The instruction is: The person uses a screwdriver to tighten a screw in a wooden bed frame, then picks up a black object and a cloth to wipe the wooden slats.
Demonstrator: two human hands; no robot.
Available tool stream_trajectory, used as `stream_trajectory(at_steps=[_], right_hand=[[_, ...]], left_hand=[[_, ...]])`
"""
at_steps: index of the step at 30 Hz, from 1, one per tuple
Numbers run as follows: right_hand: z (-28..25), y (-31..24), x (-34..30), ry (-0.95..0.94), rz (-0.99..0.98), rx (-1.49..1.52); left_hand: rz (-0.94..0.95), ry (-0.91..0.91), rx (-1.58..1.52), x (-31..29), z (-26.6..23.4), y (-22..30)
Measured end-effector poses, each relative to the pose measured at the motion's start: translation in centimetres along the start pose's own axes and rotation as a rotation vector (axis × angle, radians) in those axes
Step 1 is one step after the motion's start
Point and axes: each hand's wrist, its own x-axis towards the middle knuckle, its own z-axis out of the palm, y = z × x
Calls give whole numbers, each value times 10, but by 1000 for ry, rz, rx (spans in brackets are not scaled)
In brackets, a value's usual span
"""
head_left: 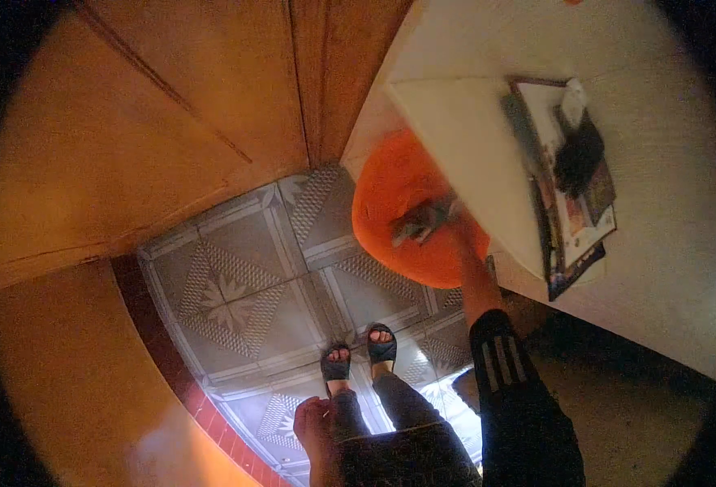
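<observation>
My right hand (453, 211) reaches out over a rounded orange surface, which looks like a stool or chair seat (386, 178). It is closed around a dark grey crumpled thing (413, 228), perhaps a cloth; blur hides its exact kind. My left hand (313, 420) hangs low beside my leg, its fingers curled in. Whether anything is inside those fingers does not show.
A pale table (463, 138) stands at the right, its edge overhanging the orange seat. On it lie a stack of magazines or papers (549, 122) and a black object (579, 158). A wooden panel (171, 122) rises at the left above the patterned tile floor (236, 284).
</observation>
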Motion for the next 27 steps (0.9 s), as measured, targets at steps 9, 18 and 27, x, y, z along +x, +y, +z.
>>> stream_trajectory(at_steps=[9,18,27], right_hand=[[-53,4,-80,-264,-111,313],[-416,-151,-304,-447,-592,772],[-620,-163,-374,194,-696,789]], left_hand=[[-52,-252,62,-28,77,26],[200,-724,216,-124,117,121],[-244,-1183,-220,-298,122,264]])
